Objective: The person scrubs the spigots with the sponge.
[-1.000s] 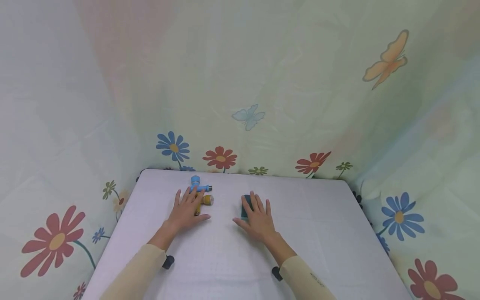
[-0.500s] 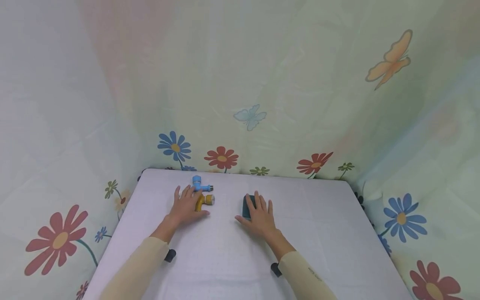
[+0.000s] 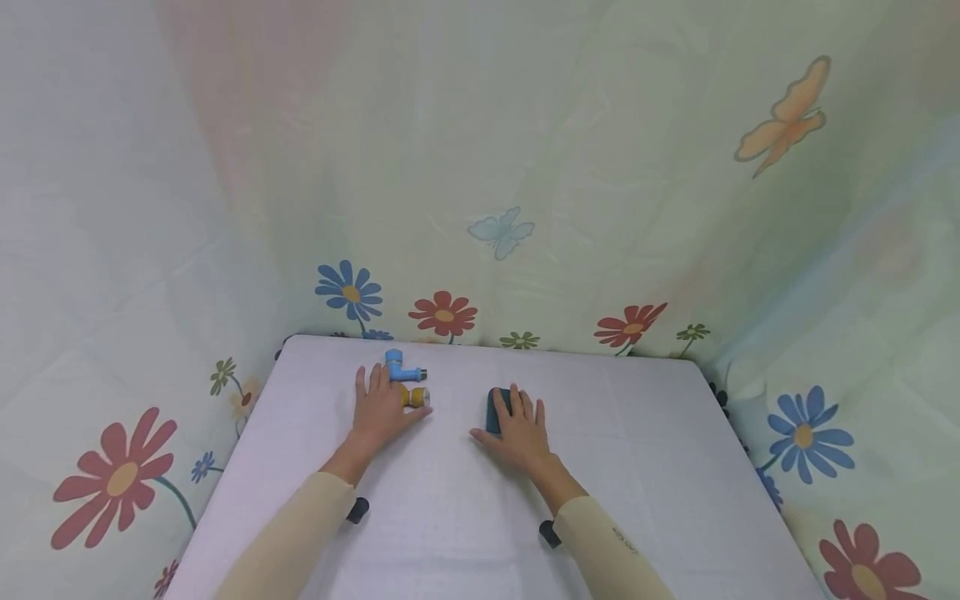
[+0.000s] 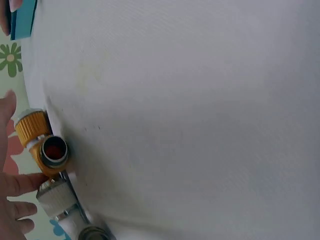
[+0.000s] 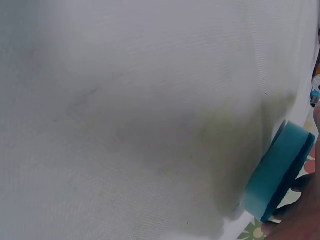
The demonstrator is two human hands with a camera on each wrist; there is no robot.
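Left hand (image 3: 379,410) shifted inward; loose, unclosed fingers spread about gold elbow-shaped tap (image 3: 414,397), seemingly framing it. Right hand (image 3: 522,439), unclenched, touches teal rectangular sponge (image 5: 280,170), probably steadying it.

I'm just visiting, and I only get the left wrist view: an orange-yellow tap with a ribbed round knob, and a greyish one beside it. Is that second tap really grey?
Observer: No, the head view shows that L-shaped tap as bright blue.
Operator: And the teal thing cut off at my top left corner?
Observer: The right wrist view shows it almost whole: a block-shaped sponge, light teal with a darker layer.
Operator: So where is the other hand?
Observer: In the head view, the right hand partly covers the sponge, its fingers spread.
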